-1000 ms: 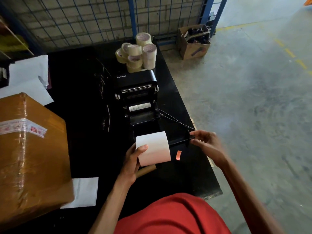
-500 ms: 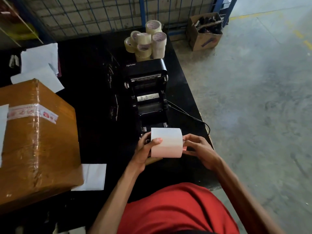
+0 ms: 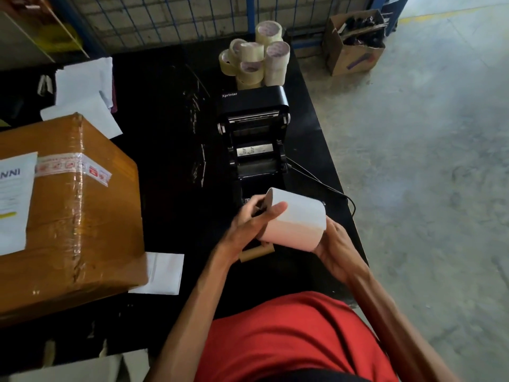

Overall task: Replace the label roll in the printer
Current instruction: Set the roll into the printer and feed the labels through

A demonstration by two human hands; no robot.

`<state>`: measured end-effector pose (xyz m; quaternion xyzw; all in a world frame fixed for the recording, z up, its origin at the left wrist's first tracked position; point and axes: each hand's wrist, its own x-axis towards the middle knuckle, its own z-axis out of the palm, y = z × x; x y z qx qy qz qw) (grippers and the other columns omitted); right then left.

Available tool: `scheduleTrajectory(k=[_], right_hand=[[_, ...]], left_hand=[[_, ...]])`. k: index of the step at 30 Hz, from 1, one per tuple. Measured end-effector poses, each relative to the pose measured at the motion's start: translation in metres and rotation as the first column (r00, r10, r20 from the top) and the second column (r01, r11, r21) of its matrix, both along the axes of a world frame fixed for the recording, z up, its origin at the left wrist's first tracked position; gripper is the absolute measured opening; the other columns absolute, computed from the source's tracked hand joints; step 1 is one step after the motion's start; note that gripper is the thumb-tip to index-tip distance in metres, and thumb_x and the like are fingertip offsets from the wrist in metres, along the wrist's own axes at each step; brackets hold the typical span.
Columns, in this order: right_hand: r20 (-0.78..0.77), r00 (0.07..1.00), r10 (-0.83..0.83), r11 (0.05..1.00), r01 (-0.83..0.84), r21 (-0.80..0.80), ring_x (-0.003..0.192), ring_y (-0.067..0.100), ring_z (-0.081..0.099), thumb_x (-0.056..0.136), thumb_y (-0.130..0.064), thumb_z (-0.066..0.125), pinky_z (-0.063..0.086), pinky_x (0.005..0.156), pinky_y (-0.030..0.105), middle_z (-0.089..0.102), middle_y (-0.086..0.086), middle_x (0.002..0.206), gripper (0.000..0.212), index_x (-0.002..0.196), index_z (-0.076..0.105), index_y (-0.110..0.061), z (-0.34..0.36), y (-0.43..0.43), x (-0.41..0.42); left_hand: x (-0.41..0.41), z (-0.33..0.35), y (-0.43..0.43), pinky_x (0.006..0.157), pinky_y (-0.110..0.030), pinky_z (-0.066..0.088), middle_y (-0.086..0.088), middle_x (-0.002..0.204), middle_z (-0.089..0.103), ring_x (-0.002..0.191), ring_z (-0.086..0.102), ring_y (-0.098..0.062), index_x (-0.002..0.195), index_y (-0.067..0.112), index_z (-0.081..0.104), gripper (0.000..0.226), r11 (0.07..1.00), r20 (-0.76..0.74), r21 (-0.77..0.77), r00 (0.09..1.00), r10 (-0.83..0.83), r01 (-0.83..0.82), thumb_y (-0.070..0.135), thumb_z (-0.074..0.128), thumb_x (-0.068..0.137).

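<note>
White label roll (image 3: 296, 219) sits between your two hands, tilted, just in front of the open Xprinter label printer (image 3: 254, 133). Your left hand (image 3: 248, 227) is curled round its near end, thumb on top and fingers at the core opening; your right hand (image 3: 334, 249) cups the far end from below. A bare cardboard core (image 3: 257, 253) lies on the black table (image 3: 165, 133) under the roll, so the spent one looks to be out. Seating the new roll, feeding the labels and closing the lid remain.

Taped carton (image 3: 68, 205), tape rolls (image 3: 256, 62), loose papers (image 3: 82, 86)
</note>
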<state>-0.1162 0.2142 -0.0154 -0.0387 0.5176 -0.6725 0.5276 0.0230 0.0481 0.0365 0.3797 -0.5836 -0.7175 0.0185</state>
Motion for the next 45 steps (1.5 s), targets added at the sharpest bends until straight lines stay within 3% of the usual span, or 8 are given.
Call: scheduleTrajectory(k=[6,9,12,18,31,36,39,45], right_hand=[[0.07,0.997,-0.027,0.99,0.037,-0.135,0.107,0.018,0.072,0.094,-0.028,0.053,0.063,0.085,0.039,0.076,0.004,0.12,0.034,0.118,0.076,-0.021,0.017,-0.013,-0.007],[0.083,0.996,-0.019,0.985,0.033,-0.17,0.107,0.016,0.073,0.088,-0.037,0.066,0.062,0.081,0.036,0.077,0.0,0.119,0.033,0.116,0.077,-0.024,0.019,-0.014,-0.008],[0.127,0.991,-0.037,0.984,0.059,-0.17,0.106,0.013,0.073,0.082,-0.043,0.073,0.062,0.082,0.034,0.077,-0.003,0.117,0.036,0.114,0.078,-0.028,0.017,-0.01,-0.008],[0.145,0.987,-0.063,0.988,0.082,-0.13,0.105,0.013,0.073,0.087,-0.038,0.06,0.063,0.085,0.036,0.077,-0.003,0.116,0.032,0.111,0.079,-0.029,0.016,0.002,-0.004],[0.065,0.998,0.004,0.999,-0.001,-0.052,0.108,0.02,0.072,0.09,-0.031,0.058,0.061,0.083,0.037,0.075,0.006,0.121,0.038,0.123,0.073,-0.02,0.003,0.022,-0.017],[0.056,0.998,0.039,0.999,-0.038,-0.023,0.109,0.024,0.072,0.099,-0.016,0.044,0.061,0.082,0.039,0.073,0.012,0.124,0.038,0.127,0.07,-0.014,-0.005,0.021,-0.017],[0.046,0.998,0.047,0.999,-0.047,-0.015,0.11,0.025,0.071,0.101,-0.015,0.042,0.062,0.081,0.039,0.072,0.013,0.125,0.038,0.124,0.072,-0.013,-0.006,0.016,-0.013],[0.002,1.0,0.029,0.999,-0.029,0.046,0.118,0.036,0.064,0.107,-0.014,0.038,0.062,0.085,0.046,0.061,0.027,0.137,0.038,0.135,0.059,0.001,-0.008,0.006,-0.012]], left_hand=[[0.026,0.0,-0.039,0.058,-0.039,0.059,-0.014,0.108,0.073,0.093,0.073,-0.035,0.13,0.032,0.062,0.074,0.992,-0.109,0.122,0.994,-0.031,0.045,0.081,0.03,0.086],[0.052,-0.038,-0.048,0.053,-0.032,0.056,-0.013,0.091,0.076,0.067,0.073,-0.028,0.122,0.018,0.066,0.049,0.997,0.261,-0.074,0.965,0.018,0.001,0.056,0.049,0.096],[0.081,-0.087,-0.037,0.075,-0.036,0.058,-0.01,0.105,0.073,0.088,0.071,-0.024,0.119,0.014,0.064,0.043,0.886,0.685,-0.363,0.728,0.043,0.289,0.041,0.07,0.087],[0.086,-0.133,-0.003,0.081,-0.038,0.057,-0.011,0.116,0.066,0.105,0.067,-0.03,0.118,0.011,0.057,0.072,0.78,0.783,-0.439,0.615,0.089,0.446,0.048,0.087,0.064],[0.102,-0.134,-0.023,0.07,-0.035,0.058,-0.015,0.088,0.072,0.081,0.07,-0.031,0.087,0.006,0.067,0.031,0.91,0.641,-0.409,0.731,0.235,0.066,0.008,0.09,0.066],[0.089,-0.07,-0.019,0.064,-0.04,0.062,-0.003,0.066,0.07,0.06,0.068,-0.016,0.084,0.018,0.065,0.033,0.825,0.308,-0.541,0.874,0.376,-0.163,0.014,0.091,0.064],[0.056,-0.023,-0.001,0.06,-0.019,0.058,0.005,0.066,0.069,0.06,0.068,-0.004,0.09,0.028,0.07,0.035,0.774,0.082,-0.608,0.955,0.284,-0.178,0.019,0.091,0.064],[0.039,0.006,0.015,0.068,-0.016,0.059,0.011,0.082,0.072,0.074,0.072,-0.004,0.11,0.018,0.075,0.046,0.798,-0.042,-0.596,0.996,0.084,-0.093,0.005,0.088,0.068]])
